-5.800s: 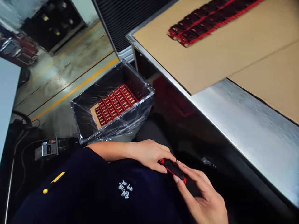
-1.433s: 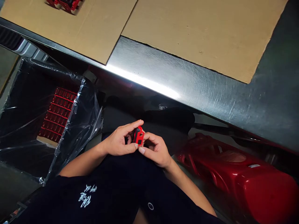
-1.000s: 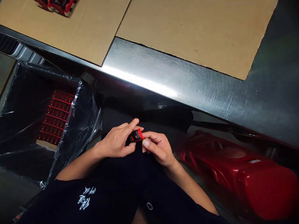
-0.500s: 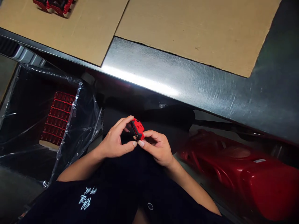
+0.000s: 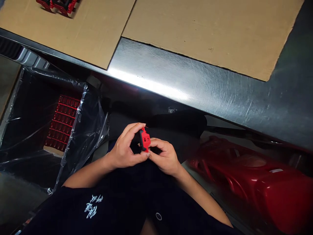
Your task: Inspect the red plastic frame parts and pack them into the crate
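Both hands meet over my lap, below the table edge. My left hand (image 5: 124, 148) pinches a small red and black plastic part (image 5: 144, 139) between thumb and fingers. My right hand (image 5: 163, 156) grips the same part from the right, fingers curled under it. The part stands on end, its red face towards me.
A steel table (image 5: 207, 88) runs across above my hands, with two cardboard sheets (image 5: 195, 29) on it and several red parts (image 5: 60, 4) at the far left. A plastic-lined bin (image 5: 36, 124) at the left holds rows of red parts (image 5: 61, 122). A red plastic crate (image 5: 256, 186) lies at the right.
I have turned the part between my fingers from lying tilted to standing on end. Both hands stay together over my lap.
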Demonstrator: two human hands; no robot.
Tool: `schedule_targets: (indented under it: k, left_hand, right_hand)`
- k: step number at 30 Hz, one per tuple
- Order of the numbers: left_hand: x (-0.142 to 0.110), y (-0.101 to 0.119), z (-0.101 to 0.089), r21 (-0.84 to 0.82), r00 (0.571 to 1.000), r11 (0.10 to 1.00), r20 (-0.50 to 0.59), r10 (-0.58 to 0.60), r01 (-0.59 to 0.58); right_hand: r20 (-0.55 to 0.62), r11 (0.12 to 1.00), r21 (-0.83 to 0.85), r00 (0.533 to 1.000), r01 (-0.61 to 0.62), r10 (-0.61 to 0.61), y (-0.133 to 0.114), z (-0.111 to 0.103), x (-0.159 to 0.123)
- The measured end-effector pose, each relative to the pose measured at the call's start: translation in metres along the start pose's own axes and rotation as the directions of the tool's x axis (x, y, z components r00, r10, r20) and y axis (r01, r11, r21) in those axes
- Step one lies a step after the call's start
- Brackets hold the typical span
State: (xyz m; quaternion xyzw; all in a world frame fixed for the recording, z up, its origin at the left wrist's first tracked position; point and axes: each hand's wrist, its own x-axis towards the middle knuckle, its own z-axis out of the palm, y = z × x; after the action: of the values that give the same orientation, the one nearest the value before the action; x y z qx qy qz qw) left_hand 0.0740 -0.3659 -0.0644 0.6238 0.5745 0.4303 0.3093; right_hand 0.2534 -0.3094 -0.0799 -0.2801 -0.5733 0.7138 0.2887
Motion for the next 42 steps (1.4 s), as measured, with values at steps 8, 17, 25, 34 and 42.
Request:
schedule_targets:
  k: [8,17,25,34,42]
  left_hand:
    - [0.0,-0.005,0.002,0.136,0.985,0.977,-0.025,0.171,-0.166]
    - [-0.002,-0.012,0.01,0.267,0.939,0.914,-0.075,0.336,-0.305]
    - [-0.004,-0.021,0.013,0.322,0.9,0.868,-0.093,0.426,-0.377]
    - [-0.005,-0.025,0.014,0.331,0.888,0.854,-0.09,0.452,-0.401]
    - [0.002,-0.021,0.006,0.363,0.845,0.804,-0.078,0.529,-0.47]
  right_hand:
    - [-0.137,0.999,-0.053,0.991,-0.003,-0.004,-0.003,-0.008,0.001]
    - [-0.178,0.999,0.012,0.983,-0.044,0.045,-0.02,-0.001,0.004]
    - [-0.198,0.95,-0.302,0.97,0.075,-0.14,-0.024,0.008,0.012]
    - [-0.163,0.94,-0.319,0.971,0.117,-0.176,-0.022,0.002,0.009]
    - [-0.156,0.993,-0.099,0.984,0.069,-0.084,-0.021,-0.003,0.009]
